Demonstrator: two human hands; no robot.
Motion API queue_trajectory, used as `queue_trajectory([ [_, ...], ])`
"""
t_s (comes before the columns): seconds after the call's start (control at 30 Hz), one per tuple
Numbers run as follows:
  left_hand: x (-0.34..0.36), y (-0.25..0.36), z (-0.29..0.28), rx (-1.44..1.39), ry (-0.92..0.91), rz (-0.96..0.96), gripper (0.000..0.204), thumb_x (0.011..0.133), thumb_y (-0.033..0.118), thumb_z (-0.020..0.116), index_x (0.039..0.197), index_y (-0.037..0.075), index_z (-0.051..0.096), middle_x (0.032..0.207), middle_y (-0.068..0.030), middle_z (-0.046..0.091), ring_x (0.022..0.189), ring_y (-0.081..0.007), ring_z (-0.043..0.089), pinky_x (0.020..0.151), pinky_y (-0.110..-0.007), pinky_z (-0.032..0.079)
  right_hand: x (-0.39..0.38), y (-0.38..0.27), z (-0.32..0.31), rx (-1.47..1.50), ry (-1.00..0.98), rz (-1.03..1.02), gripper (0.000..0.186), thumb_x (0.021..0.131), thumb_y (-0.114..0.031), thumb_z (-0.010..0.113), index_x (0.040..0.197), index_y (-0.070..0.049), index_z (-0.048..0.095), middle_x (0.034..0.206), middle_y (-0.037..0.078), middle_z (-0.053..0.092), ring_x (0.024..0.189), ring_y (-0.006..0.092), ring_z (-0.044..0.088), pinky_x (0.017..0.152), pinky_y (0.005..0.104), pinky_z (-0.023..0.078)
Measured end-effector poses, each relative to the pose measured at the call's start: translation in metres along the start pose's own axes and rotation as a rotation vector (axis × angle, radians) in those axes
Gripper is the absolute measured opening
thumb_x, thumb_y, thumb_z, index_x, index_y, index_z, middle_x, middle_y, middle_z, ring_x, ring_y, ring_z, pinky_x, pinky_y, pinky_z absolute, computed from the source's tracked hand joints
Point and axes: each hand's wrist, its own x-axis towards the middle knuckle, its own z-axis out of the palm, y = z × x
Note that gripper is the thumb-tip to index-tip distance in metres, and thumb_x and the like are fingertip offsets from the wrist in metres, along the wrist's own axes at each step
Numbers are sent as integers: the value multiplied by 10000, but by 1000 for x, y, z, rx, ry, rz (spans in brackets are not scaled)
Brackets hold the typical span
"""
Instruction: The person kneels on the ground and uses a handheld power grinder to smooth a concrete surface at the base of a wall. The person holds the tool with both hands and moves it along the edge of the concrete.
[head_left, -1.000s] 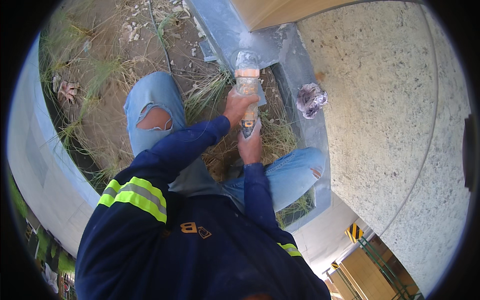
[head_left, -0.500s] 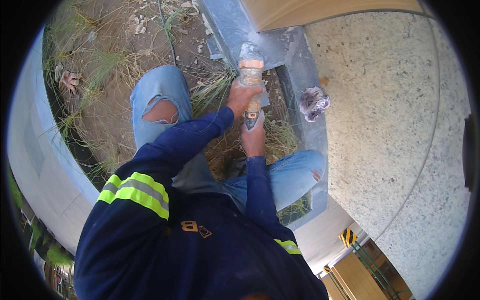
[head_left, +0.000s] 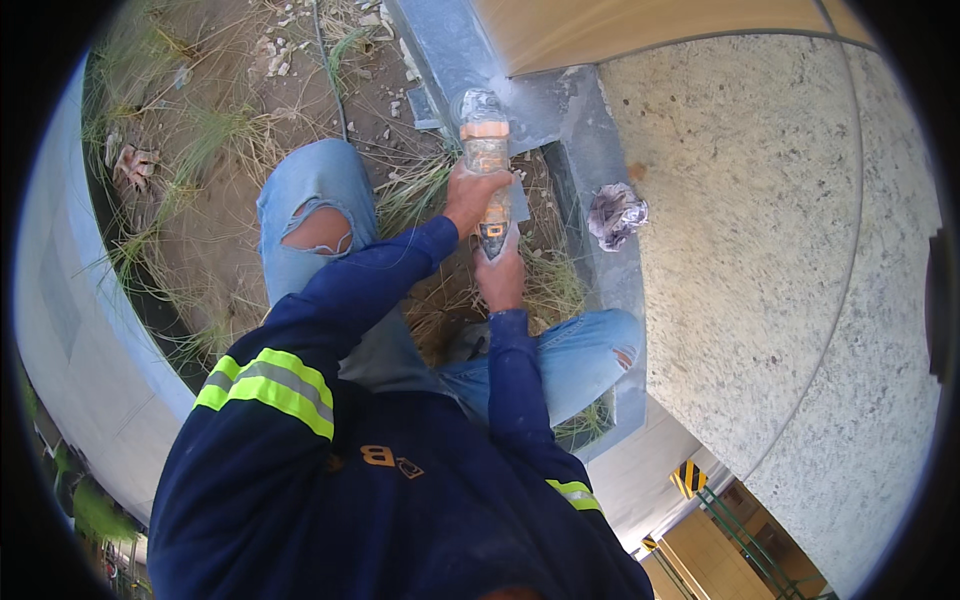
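Looked like grinding in hand — power tool (head_left: 487,150) sat upper centre of frame, head at dusty grey ledge (head_left: 545,95), L hand (head_left: 474,198) curled round its body, R hand (head_left: 501,279) closed on its rear — next move prob. called for steady two-handed control

Your tool (head_left: 487,152): grey, orange bands
Your sleeves (head_left: 350,282): navy, yellow-and-silver stripes
Your jeans (head_left: 318,182): pale blue
Slab (head_left: 745,210): speckled cream

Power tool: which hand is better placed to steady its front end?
Left hand, probably: it grips the power tool nearer its dusty head; the right hand holds the rear.
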Motion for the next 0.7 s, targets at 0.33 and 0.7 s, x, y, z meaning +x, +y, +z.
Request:
queue_trajectory([
  [0.33,0,-9,5,79,-15,55,404,774,126,818,1109,2,630,943,-78,720,798,-179,701,734,-350,588,0,-1,-2,26,35,0,825,888,-164,711,1577,-53,272,1142,339,683,1059,517,661,884,554,516],
  [0.7,-9,-7,7,74,-38,38,323,807,95,776,1091,17,646,961,-71,697,783,-168,680,703,-337,563,-5,9,-1,45,34,-14,820,889,-172,706,1576,-60,272,1082,338,694,1014,527,663,856,565,515],
])
